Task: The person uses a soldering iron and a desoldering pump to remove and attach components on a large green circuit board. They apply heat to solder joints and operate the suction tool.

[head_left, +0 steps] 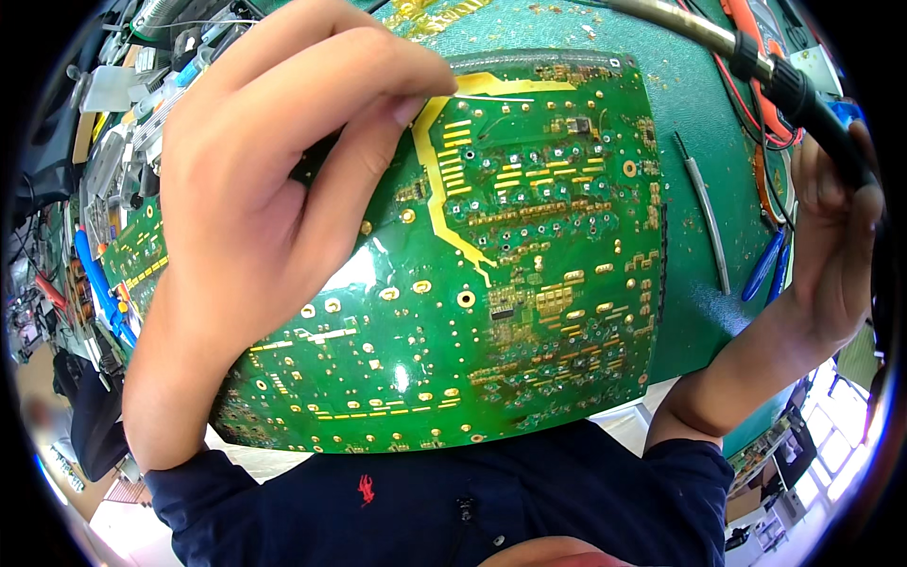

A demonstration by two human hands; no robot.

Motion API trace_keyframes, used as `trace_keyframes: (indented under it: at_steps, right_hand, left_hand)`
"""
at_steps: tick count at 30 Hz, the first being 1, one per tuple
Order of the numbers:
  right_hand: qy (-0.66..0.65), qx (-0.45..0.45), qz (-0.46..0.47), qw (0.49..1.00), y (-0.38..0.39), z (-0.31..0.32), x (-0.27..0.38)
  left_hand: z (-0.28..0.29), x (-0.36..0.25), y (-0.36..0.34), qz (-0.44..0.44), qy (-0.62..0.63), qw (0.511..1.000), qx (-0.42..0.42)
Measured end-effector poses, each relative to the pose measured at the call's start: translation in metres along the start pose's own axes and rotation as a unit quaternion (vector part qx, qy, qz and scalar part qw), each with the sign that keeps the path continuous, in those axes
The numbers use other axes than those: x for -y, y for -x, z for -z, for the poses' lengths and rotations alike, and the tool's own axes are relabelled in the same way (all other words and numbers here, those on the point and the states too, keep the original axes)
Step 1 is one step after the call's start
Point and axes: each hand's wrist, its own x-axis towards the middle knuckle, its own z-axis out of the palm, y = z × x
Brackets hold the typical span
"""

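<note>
A large green circuit board (557, 378) lies in front of me, with a wide yellow trace running down from its far edge. Over its left half, my left hand (283, 142) pinches a thin silvery wire (501, 98) between thumb and forefinger. The wire's free end points right, along the yellow trace. At the far right, my right hand (836, 208) is closed around the dark handle of a soldering iron (765, 71). The iron's metal shaft slants up and left above the far side of the board. Its tip does not show clearly.
A green mat (699, 331) lies under the board. On it, right of the board, are a grey pen-like tool (704, 208) and blue-handled pliers (767, 265). A red meter (761, 57) with cables stands at the back right. Tools and parts crowd the left side, beside blue handles (99, 283).
</note>
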Motion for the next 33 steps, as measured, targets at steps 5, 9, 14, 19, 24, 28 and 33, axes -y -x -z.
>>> trace_keyframes:
  at_steps: [5,9,14,19,24,28,33]
  right_hand:
    - [-0.032,0.014,-0.004,0.999,0.0,0.007,0.002]
    - [-0.12,0.091,0.128,0.98,-0.027,-0.01,-0.021]
    - [-0.093,0.013,0.014,0.995,-0.027,-0.019,-0.011]
    - [-0.047,0.053,-0.075,0.995,-0.008,0.017,-0.014]
    - [-0.023,0.022,-0.085,0.996,-0.012,0.03,-0.038]
    - [-0.045,-0.031,-0.105,0.993,-0.028,0.015,-0.036]
    - [-0.018,-0.128,-0.042,0.991,-0.044,-0.036,-0.017]
  left_hand:
    - [-0.003,0.004,0.001,-0.005,-0.006,1.0,-0.001]
    - [0.0,0.011,-0.003,-0.078,-0.01,0.997,0.0]
    - [0.003,0.017,0.001,-0.076,-0.029,0.997,0.001]
    - [-0.012,0.016,-0.003,-0.083,-0.039,0.994,-0.059]
    - [-0.008,-0.009,-0.005,0.015,-0.072,0.996,-0.059]
    - [0.005,-0.033,-0.011,0.036,-0.088,0.995,-0.02]
    - [0.017,-0.053,-0.01,0.043,-0.144,0.988,0.026]
